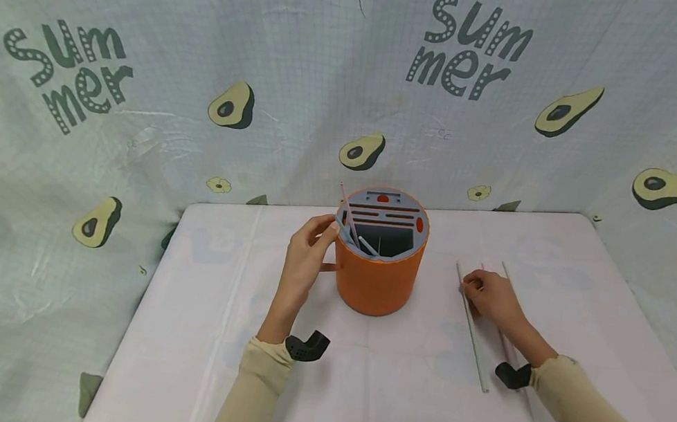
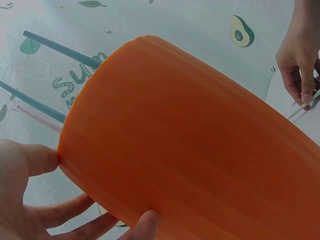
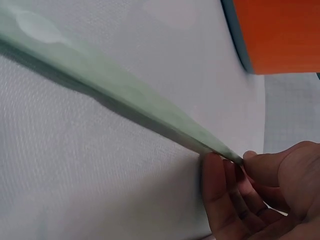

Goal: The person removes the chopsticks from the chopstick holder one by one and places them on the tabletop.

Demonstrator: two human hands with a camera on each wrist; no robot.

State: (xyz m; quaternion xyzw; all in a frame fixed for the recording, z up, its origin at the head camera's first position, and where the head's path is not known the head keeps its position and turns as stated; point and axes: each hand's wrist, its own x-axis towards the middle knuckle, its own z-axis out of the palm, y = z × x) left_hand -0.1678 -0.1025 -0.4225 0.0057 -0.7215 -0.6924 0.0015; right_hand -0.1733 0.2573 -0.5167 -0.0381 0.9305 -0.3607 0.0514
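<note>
An orange cylindrical container [image 1: 375,285] with a grey slotted top stands upright on the table. My left hand [image 1: 307,256] holds it at its left rim. In the left wrist view, the thumb [image 2: 42,159] touches the rim and the other fingers lie along the side. A pink straw [image 1: 348,213] and blue straws [image 2: 60,48] stick out of the container. My right hand [image 1: 494,298] pinches a pale green straw [image 3: 125,97] between thumb and fingers near its far end. That straw lies along the table, right of the container.
Beside the right hand, a pink straw [image 1: 507,348] and a pale straw [image 1: 507,272] lie on the white-covered table [image 1: 242,395], partly hidden by the hand and wrist. A curtain [image 1: 308,40] printed with avocados hangs close behind the table and along both sides.
</note>
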